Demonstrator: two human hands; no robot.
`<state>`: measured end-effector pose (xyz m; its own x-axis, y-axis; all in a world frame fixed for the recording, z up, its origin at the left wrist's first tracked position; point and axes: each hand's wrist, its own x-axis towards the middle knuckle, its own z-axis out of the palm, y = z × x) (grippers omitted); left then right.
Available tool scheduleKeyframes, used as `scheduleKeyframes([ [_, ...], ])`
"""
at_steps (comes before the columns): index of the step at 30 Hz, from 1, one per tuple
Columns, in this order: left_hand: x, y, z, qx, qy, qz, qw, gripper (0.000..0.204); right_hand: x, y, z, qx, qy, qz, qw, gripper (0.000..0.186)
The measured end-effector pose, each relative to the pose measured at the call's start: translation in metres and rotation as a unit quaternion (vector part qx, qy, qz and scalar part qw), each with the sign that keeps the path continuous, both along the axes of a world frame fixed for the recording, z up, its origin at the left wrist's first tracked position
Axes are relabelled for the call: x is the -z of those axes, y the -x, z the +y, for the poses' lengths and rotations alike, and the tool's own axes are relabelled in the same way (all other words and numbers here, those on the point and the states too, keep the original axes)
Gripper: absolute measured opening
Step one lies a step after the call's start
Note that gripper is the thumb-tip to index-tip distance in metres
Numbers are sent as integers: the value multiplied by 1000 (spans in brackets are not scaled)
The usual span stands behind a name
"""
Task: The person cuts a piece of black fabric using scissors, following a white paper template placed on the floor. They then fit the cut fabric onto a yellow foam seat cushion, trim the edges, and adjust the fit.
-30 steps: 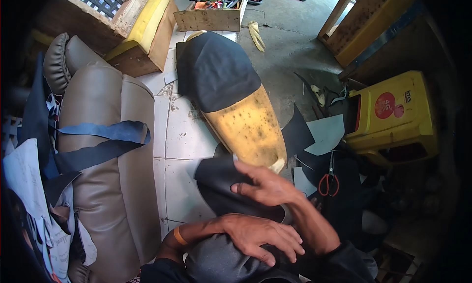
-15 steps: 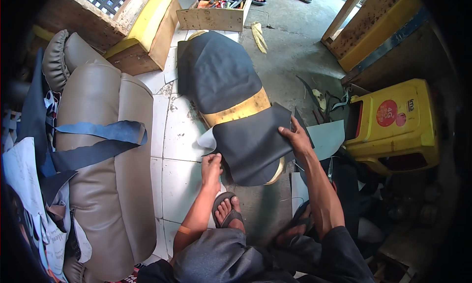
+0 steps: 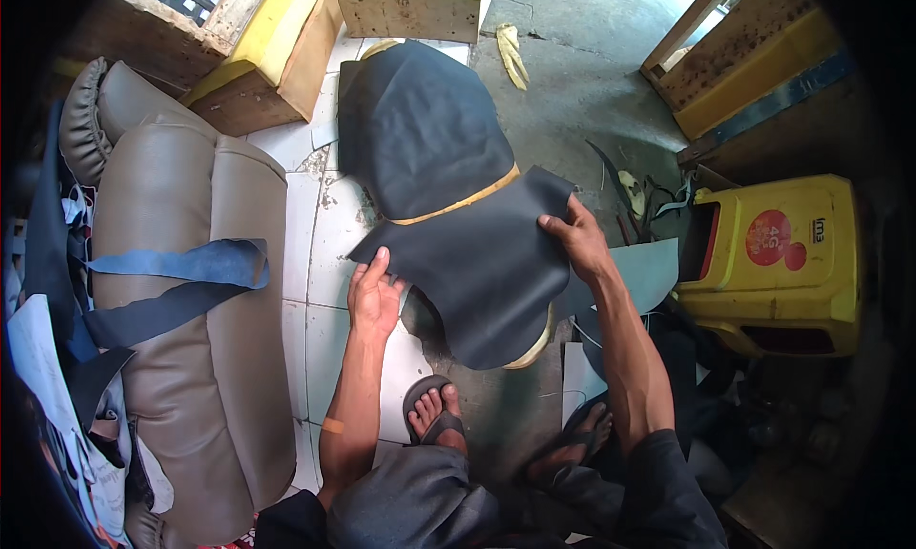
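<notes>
We logged two bare hands working a loose black sheet, which lay over the near end of a long yellow pad on the floor. The right hand pinched the sheet's right edge, thumb on top, fingers curled around the far side. The left hand was at the left edge, palm turned partly up, fingertips against the material; we couldn't tell whether it actually gripped there.

A second black piece covered the pad's far part, and a thin yellow band showed between the two. More yellow showed at the near end, past the sheet's lower edge.

On the left we had a brown padded cushion with a blue strip across it. Right side: a pale grey sheet near the right forearm, then a yellow case with a round red sticker. At the top, a wooden box held tools, too cut off to sort out; a crumpled pale yellow piece lay near it. Below, we saw dark sandals on the person's feet, and an orange band on the left forearm.
</notes>
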<state>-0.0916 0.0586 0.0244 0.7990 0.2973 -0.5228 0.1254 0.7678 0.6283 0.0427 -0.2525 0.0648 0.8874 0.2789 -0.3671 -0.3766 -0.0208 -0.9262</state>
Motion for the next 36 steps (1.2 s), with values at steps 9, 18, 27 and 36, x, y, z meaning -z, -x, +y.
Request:
scheduleKeyframes([
  [9,17,-7,-2,-69,-61,26,995,31,14,-16,16,-33,51,-73,996,68],
  [18,29,-16,2,-85,-28,75,993,27,23,-21,23,-35,101,-103,989,64],
  [27,26,-21,10,-77,-64,11,995,26,28,-22,23,-13,120,-107,987,65],
  [36,42,-31,17,-64,5,93,994,25,39,-30,18,49,29,37,998,82],
])
